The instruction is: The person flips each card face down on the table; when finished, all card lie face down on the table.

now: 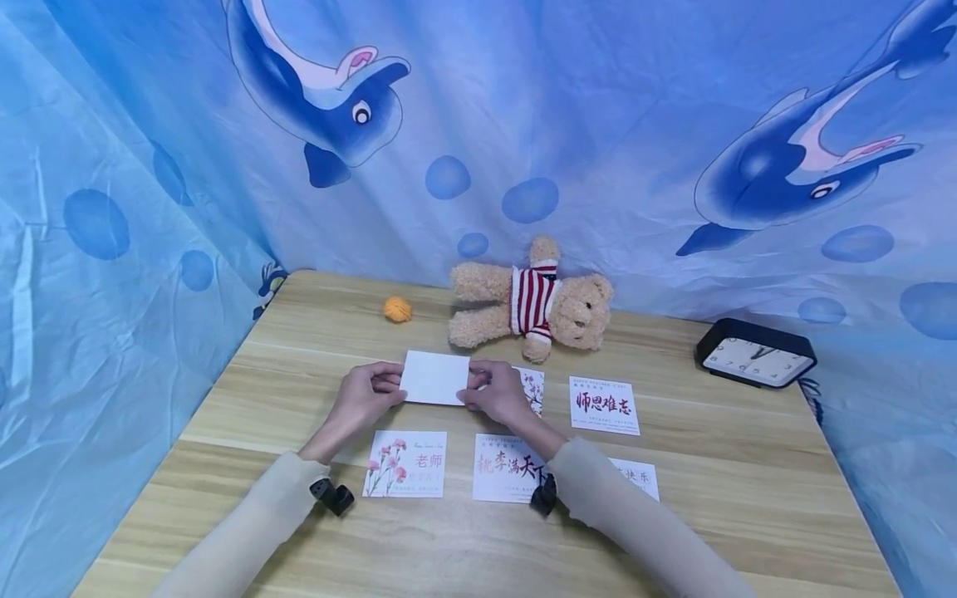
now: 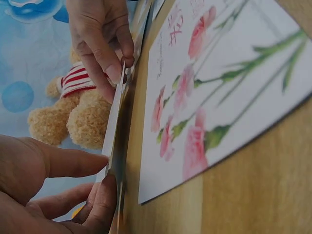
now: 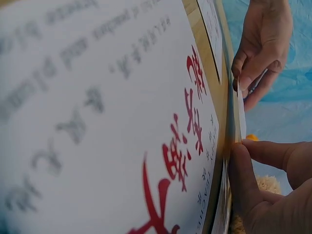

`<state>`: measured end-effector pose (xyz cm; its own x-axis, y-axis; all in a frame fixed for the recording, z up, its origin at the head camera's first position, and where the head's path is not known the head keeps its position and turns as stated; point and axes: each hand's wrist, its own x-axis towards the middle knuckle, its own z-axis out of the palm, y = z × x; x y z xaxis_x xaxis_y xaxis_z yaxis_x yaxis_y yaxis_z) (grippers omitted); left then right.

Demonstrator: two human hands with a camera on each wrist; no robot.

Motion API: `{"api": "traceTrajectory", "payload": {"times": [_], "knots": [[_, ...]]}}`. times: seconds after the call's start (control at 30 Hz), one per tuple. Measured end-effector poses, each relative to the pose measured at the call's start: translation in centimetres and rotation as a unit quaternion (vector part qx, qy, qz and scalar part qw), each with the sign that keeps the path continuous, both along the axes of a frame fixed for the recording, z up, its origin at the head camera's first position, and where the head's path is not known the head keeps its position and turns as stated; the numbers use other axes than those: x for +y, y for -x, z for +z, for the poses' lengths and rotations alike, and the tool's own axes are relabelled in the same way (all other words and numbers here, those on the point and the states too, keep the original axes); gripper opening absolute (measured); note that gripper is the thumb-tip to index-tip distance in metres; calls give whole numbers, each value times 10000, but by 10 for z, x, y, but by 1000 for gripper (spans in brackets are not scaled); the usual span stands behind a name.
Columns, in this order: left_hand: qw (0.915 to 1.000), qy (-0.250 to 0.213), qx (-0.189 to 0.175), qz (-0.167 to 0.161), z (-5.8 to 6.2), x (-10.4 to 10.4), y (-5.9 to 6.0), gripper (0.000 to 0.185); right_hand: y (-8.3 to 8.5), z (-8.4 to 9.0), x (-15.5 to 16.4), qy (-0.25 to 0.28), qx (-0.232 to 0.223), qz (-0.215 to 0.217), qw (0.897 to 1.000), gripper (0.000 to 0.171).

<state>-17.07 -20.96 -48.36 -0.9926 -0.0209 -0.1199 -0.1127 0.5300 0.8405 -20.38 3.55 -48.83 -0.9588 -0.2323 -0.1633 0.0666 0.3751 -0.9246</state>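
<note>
Both hands hold one blank white card [image 1: 437,378] by its short sides, close over the table. My left hand [image 1: 365,397] pinches the left edge between thumb and fingers; my right hand [image 1: 497,394] pinches the right edge. Seen edge-on in the left wrist view, the card [image 2: 115,117] is a thin white strip. Nearest the wrists lie a card with pink carnations [image 1: 405,465] and a card with red brush lettering [image 1: 508,468], partly under the right wrist. A blossom card [image 1: 534,389] is half hidden behind the right hand.
A red-lettered card [image 1: 604,405] lies to the right, and another card [image 1: 635,477] shows partly behind the right sleeve. Farther back are an orange yarn ball [image 1: 398,310], a teddy bear [image 1: 534,303] on its side and a black clock [image 1: 757,353]. A blue dolphin curtain [image 1: 598,108] hangs behind.
</note>
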Motion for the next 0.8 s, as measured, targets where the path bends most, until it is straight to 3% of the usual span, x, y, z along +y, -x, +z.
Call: {"api": "traceTrajectory", "payload": {"times": [0.4, 0.8], "knots": [[9992, 405, 57, 4, -3, 0, 5, 48, 3, 1, -2, -442, -238, 169, 9986, 70], [9984, 555, 105, -23, -1, 0, 6, 54, 4, 6, -2, -222, -584, 125, 9980, 65]]}}
